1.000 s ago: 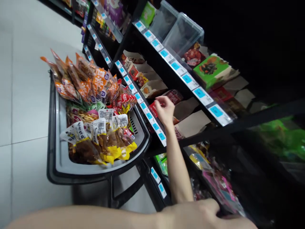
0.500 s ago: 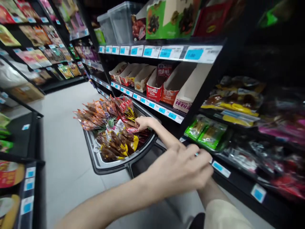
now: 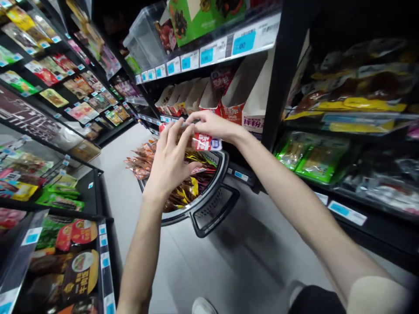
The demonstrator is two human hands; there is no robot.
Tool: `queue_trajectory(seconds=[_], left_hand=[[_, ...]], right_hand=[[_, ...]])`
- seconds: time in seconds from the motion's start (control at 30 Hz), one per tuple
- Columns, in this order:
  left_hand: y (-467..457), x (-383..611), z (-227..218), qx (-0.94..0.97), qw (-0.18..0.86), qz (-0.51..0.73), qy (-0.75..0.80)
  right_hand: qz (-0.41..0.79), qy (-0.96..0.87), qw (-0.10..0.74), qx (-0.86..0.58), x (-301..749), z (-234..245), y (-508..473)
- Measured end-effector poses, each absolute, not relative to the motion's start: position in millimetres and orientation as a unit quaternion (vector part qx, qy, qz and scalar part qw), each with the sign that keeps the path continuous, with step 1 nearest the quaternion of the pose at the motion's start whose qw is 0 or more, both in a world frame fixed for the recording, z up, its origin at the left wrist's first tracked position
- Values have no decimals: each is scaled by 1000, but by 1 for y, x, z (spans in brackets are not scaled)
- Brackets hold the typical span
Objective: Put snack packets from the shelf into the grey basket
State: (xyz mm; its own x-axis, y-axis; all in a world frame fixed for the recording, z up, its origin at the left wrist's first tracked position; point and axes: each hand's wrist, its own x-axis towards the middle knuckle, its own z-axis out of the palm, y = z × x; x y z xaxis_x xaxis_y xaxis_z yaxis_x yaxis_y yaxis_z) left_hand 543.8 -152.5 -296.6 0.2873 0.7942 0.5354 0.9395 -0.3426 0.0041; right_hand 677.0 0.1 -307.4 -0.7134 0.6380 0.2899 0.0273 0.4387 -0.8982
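A red-and-white snack packet (image 3: 202,142) with a blue round mark is held up over the basket. My right hand (image 3: 212,124) grips its upper side, fingers curled over the edge. My left hand (image 3: 170,159) wraps its fingers over the packet's left part, thumb stretched out below; both hands are on it. Beneath them stands a grey-rimmed black shopping basket (image 3: 176,216) filled with bagged snacks. Orange-and-brown packets (image 3: 139,163) stick out at its left, yellow-and-brown packets (image 3: 183,194) lie at the front. My left hand hides part of the basket's contents.
Open cardboard display boxes (image 3: 231,111) line the shelf behind my right hand. Above them are a clear plastic bin (image 3: 145,43) and a green box (image 3: 206,19). Green packs (image 3: 319,161) lie on the right shelf. The basket's black handle (image 3: 212,229) juts toward me; another rack stands left.
My right hand has risen out of the basket with the snack packet. My left hand has swung from beside the right forearm to the packet. The view has turned.
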Motion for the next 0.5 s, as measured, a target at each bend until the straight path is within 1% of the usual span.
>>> queue_trajectory(seconds=[0.1,0.23,0.33,0.4,0.5], left_hand=[[-143,536,-292,-771,145,-276,-556],[-124,538,-289,-710,80,-440,-544],[-110,547,-291,-683,1,-523,-509],[-104,556,-292,-680,-43,-548,-485],[-99,568,-290,-678,-78,-565,-464]], right_hand=[[617,-697,330,-156,691,-291,-9],[705,-607,349,-113,713,-275,-20],[700,-600,375,-101,726,-270,-28],[666,-621,399,-103,731,-270,-33],[610,-660,422,-118,734,-273,-38]])
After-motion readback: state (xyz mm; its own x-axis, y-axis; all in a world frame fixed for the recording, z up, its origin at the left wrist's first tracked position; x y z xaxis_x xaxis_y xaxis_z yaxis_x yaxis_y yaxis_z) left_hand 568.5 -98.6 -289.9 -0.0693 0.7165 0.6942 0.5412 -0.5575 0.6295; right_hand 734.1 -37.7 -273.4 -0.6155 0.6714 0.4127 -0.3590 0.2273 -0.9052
